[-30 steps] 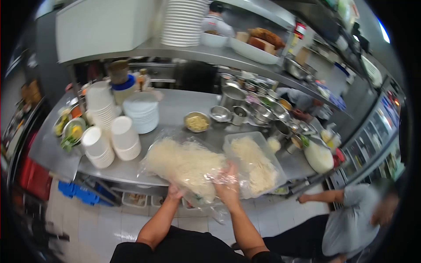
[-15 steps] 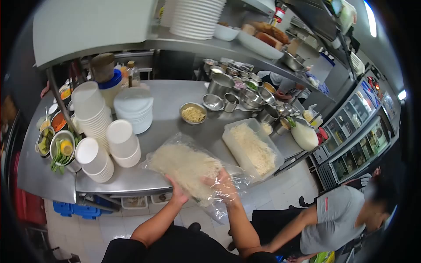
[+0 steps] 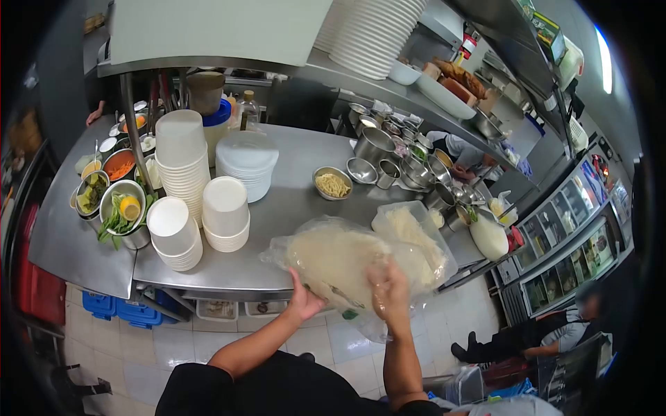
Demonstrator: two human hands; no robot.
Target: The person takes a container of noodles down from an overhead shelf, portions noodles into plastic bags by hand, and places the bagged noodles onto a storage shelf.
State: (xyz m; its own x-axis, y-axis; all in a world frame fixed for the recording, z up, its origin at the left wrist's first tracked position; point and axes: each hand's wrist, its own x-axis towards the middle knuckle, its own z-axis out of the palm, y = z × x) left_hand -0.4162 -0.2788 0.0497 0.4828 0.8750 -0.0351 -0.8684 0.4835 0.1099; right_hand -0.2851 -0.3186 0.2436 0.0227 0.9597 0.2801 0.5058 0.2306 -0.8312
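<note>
A clear plastic bag (image 3: 333, 253) full of pale, noodle-like shreds is held up over the front edge of the steel counter. My left hand (image 3: 304, 298) grips its lower left side, thumb upward. At the bag's right end, my right hand (image 3: 390, 288) has curled fingers at the clear plastic; they are partly blurred. Just behind that end is a translucent plastic tub (image 3: 447, 258) with similar pale shreds (image 3: 409, 229), its near left side overlapped by the bag. Beyond the bag stands a metal bowl (image 3: 333, 188) of yellowish strips.
Stacked white tubs (image 3: 225, 208) and clear lids (image 3: 246, 163) stand left on the counter (image 3: 298, 156). Metal pots (image 3: 374, 144) crowd the back right. An overhead shelf (image 3: 388, 90) crosses above. A co-worker (image 3: 555, 340) is at right; grey clothing (image 3: 513, 405) shows at the bottom edge.
The bag has moved right with both hands and now overlaps the tub. My view has shifted. The co-worker formerly close at right no longer appears in that spot.
</note>
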